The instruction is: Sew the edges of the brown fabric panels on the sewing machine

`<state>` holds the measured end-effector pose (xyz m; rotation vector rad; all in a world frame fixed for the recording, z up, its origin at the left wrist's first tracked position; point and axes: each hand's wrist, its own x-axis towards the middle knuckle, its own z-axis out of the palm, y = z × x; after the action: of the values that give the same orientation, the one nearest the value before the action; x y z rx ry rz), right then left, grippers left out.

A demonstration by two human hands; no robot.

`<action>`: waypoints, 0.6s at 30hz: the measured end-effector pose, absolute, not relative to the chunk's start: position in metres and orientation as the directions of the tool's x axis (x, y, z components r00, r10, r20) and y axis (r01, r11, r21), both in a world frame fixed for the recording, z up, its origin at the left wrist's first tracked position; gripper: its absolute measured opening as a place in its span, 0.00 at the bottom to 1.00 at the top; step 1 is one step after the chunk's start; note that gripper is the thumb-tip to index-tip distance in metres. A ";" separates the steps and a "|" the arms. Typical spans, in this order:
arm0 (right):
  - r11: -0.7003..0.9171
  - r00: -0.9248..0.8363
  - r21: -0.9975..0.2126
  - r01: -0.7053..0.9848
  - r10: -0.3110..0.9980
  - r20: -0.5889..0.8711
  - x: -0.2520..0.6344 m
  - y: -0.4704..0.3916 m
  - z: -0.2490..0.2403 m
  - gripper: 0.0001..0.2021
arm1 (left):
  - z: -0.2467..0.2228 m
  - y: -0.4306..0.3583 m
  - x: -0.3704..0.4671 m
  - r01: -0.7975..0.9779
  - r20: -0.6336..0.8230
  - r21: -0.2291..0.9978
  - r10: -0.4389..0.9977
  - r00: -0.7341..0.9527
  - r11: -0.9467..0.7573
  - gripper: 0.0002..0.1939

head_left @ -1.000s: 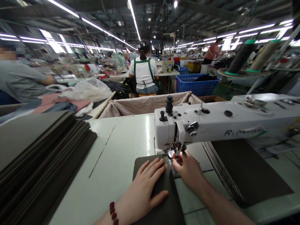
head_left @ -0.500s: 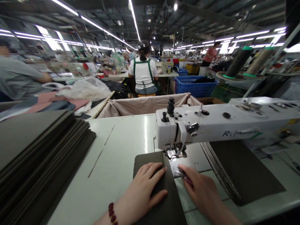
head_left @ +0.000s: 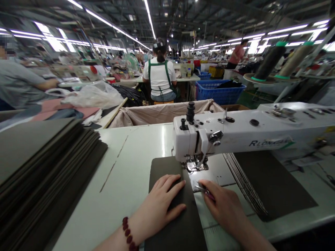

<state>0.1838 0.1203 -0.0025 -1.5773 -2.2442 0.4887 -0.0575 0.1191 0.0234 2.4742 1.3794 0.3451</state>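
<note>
A dark olive fabric panel (head_left: 167, 166) lies flat on the sewing table, its right edge beside the presser foot (head_left: 196, 166) of a white sewing machine (head_left: 230, 132). My left hand (head_left: 166, 204) rests flat on this panel with fingers spread. To the right of it, my right hand (head_left: 222, 204) is closed around small thread snips (head_left: 205, 191); a metal tip and a purplish handle show, while the rest is hidden in the fingers. The tip points toward the metal plate in front of the foot.
A tall stack of dark panels (head_left: 52, 167) stands on the left. More stacked panels (head_left: 272, 184) lie under the machine arm at right. Behind the table is a cloth-lined bin (head_left: 151, 115), with a blue basket (head_left: 220, 92) and a seated co-worker (head_left: 160, 76) farther off.
The panel has slid slightly forward, away from me, along the presser foot. Both hands keep nearly the same pose. The whole view has shifted a little.
</note>
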 end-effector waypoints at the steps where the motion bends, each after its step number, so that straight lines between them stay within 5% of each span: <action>1: 0.321 -0.316 -0.473 0.821 0.944 0.093 0.184 0.120 -0.002 0.16 | 0.023 0.119 -0.058 0.785 0.071 0.355 0.852 0.519 -0.507 0.27; 18: 0.318 -0.307 -0.504 0.803 0.946 0.107 0.184 0.120 0.002 0.16 | 0.016 0.121 -0.060 0.773 0.110 0.315 0.831 0.546 -0.550 0.27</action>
<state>0.1844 0.1198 0.0018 -1.5552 -2.2063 0.5088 -0.0595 0.1209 0.0161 2.5542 1.3482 0.3637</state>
